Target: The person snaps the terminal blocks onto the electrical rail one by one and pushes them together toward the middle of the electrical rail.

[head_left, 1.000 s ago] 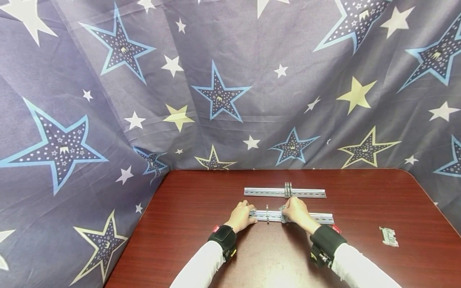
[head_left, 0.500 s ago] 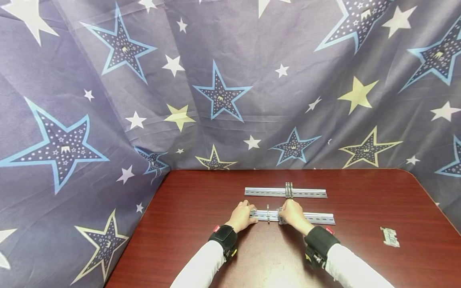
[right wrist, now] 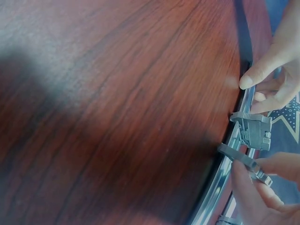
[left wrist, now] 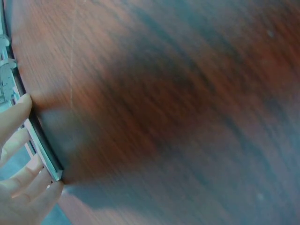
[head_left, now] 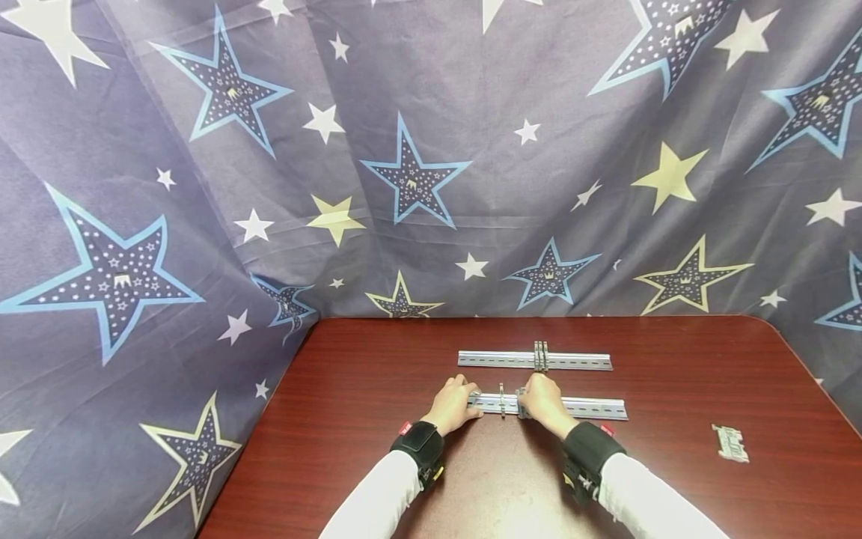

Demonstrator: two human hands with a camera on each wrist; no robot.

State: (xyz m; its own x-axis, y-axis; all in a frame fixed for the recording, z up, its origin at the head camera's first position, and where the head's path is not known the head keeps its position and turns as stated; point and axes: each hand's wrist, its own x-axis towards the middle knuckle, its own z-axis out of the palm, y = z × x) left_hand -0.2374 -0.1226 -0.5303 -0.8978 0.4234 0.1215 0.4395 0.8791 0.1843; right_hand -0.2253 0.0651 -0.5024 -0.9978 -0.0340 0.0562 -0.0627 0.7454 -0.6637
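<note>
My left hand (head_left: pixel 453 404) grips the left end of the nearer slotted metal DIN rail (head_left: pixel 595 409), its thumb along the front edge and fingers behind, as the left wrist view shows. On that rail, right of this hand, stands a thin grey terminal block (head_left: pixel 501 400). My right hand (head_left: pixel 544 400) pinches another terminal block (right wrist: pixel 239 156) between thumb and fingers. In the right wrist view this held block sits at the rail, slightly tilted, a small gap from the standing block (right wrist: pixel 255 131). My fingers partly hide it in the head view.
Behind lies a second DIN rail (head_left: pixel 494 359) with several terminal blocks (head_left: pixel 541 356) clustered on it, close beyond my right hand. A loose terminal block (head_left: pixel 730 443) lies flat at the right of the brown table (head_left: pixel 364 389). Star-patterned cloth (head_left: pixel 431 247) hangs behind the table.
My right hand has moved left along the nearer rail with its terminal block, closer to the standing block. The left hand has stayed at the rail's end.
</note>
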